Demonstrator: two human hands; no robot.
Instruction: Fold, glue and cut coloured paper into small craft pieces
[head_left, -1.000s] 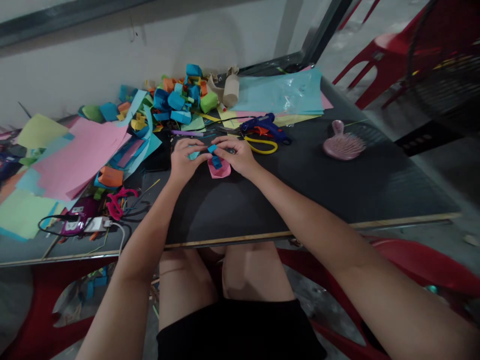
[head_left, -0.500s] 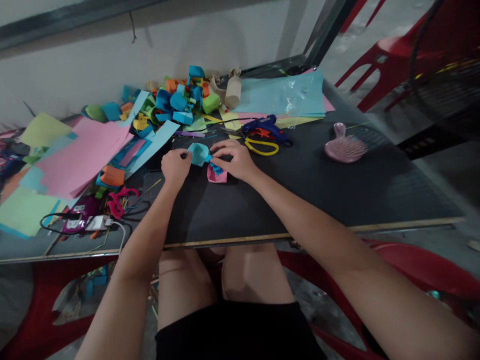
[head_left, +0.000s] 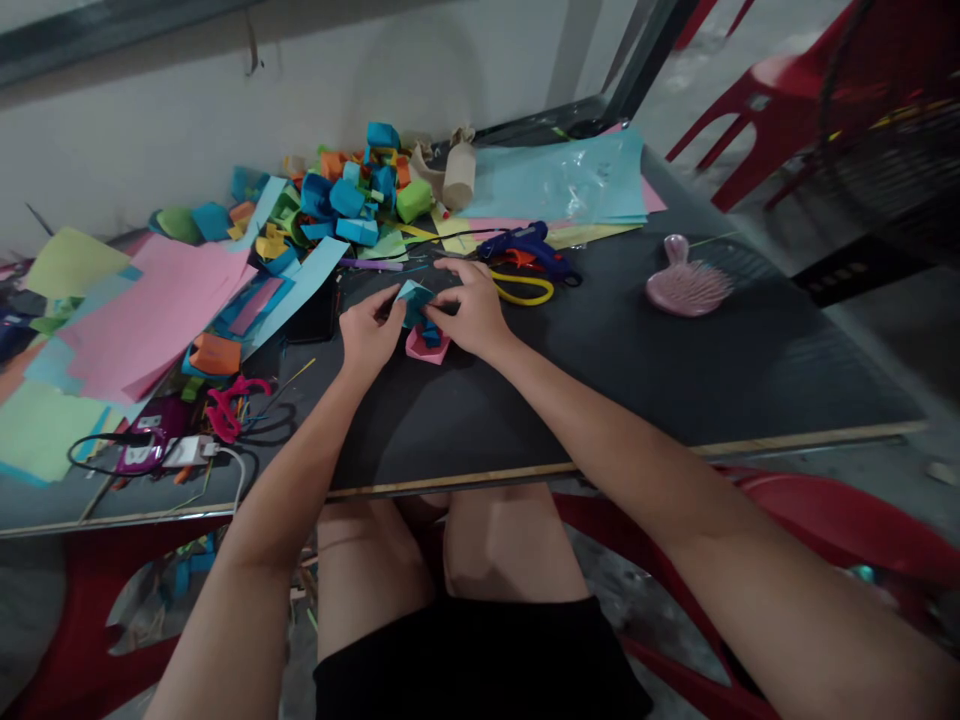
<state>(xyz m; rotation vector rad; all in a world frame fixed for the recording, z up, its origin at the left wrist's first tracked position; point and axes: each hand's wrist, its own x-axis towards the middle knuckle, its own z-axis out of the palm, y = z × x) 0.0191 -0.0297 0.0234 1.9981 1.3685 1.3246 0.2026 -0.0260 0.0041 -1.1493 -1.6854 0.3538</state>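
Between my two hands is a small light-blue folded paper piece (head_left: 414, 303), cup-like in shape. My left hand (head_left: 370, 332) pinches its left side between thumb and fingers. On the other side, my right hand (head_left: 472, 312) has thumb and forefinger closed at its right edge, the other fingers raised. Just below sits a pink folded paper cup (head_left: 427, 350) on the dark table, with darker blue paper bits (head_left: 430, 333) at its top. Whether those bits join the light-blue piece is hard to see.
Folded paper shapes (head_left: 347, 198) are heaped by the wall. Paper sheets (head_left: 157, 305) lie left, blue sheets (head_left: 555, 180) at the back. A blue glue gun (head_left: 525, 240), yellow-handled scissors (head_left: 525, 290) and a pink hairbrush (head_left: 686, 285) lie right. A charger (head_left: 187, 452) with cables is near the front edge.
The light-blue paper piece has been tilted, so its open hollow no longer faces me. My left hand has shifted right, closer to my right hand. The view has moved slightly.
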